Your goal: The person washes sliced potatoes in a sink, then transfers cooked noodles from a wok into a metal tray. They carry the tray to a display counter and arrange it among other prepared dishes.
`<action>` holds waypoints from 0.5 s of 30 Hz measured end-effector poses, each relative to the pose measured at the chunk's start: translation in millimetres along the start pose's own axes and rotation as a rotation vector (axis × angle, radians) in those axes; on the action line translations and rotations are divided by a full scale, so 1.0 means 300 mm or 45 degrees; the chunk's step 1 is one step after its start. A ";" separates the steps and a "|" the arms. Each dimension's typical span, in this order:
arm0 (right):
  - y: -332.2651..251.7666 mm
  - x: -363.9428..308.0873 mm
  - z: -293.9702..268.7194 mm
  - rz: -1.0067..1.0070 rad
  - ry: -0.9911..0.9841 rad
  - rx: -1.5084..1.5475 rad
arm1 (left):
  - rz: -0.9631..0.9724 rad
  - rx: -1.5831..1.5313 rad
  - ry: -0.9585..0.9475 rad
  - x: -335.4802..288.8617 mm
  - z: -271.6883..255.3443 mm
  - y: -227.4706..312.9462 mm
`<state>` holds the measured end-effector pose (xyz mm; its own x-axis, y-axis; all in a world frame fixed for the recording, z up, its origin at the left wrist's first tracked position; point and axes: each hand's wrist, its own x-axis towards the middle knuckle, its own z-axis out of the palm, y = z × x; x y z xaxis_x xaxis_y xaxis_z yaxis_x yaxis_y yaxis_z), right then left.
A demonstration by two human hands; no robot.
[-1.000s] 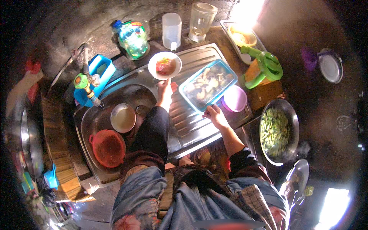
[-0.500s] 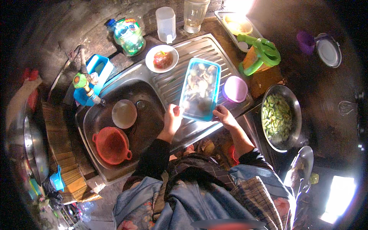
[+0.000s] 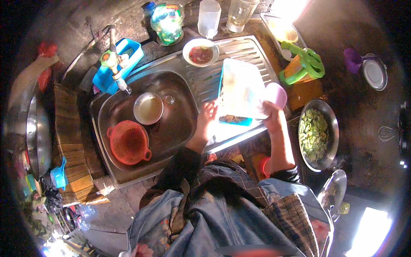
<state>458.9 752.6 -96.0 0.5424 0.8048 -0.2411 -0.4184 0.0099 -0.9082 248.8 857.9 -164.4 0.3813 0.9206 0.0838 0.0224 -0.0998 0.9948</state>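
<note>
My right hand is closed on the near right corner of a cloudy white lid. The lid lies tilted over a blue rectangular food container, whose near end shows uncovered. Pale and brown pieces of food show inside it; the lid hides the rest. My left hand is at the container's left side, fingers apart and holding nothing; whether it touches the wall I cannot tell. A lilac round tub sits just right of the lid.
The sink at left holds a red colander and a white bowl. Behind the lid stands a bowl of reddish food. To the right are a green-lidded pitcher and a pan of chopped green vegetables.
The lid has come loose from the container and tilted up at its near end in my right hand. My left hand has let go its pinch on the container's corner. The whole view has shifted slightly.
</note>
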 end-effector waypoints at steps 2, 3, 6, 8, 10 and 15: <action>-0.062 0.067 0.020 -0.166 0.072 -0.071 | 0.122 0.248 0.027 0.027 -0.020 -0.034; -0.102 0.119 0.014 -0.168 0.107 -0.038 | -0.091 0.215 -0.063 0.028 -0.019 -0.062; -0.168 0.272 -0.032 -0.133 0.129 0.185 | -0.355 0.190 -0.186 0.009 0.007 -0.174; -0.178 0.388 -0.073 -0.340 0.068 -0.213 | -0.409 0.333 -0.194 -0.017 0.053 -0.253; -0.154 0.507 -0.092 -0.210 0.113 0.125 | -0.460 0.368 -0.200 -0.016 0.081 -0.311; -0.053 0.719 -0.103 -0.091 0.320 0.290 | -0.575 0.329 -0.189 -0.009 0.090 -0.297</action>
<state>605.1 907.6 -144.2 0.7268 0.6260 -0.2826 -0.5097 0.2158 -0.8328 270.7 854.3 -254.8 0.4074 0.8321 -0.3763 0.4335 0.1865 0.8816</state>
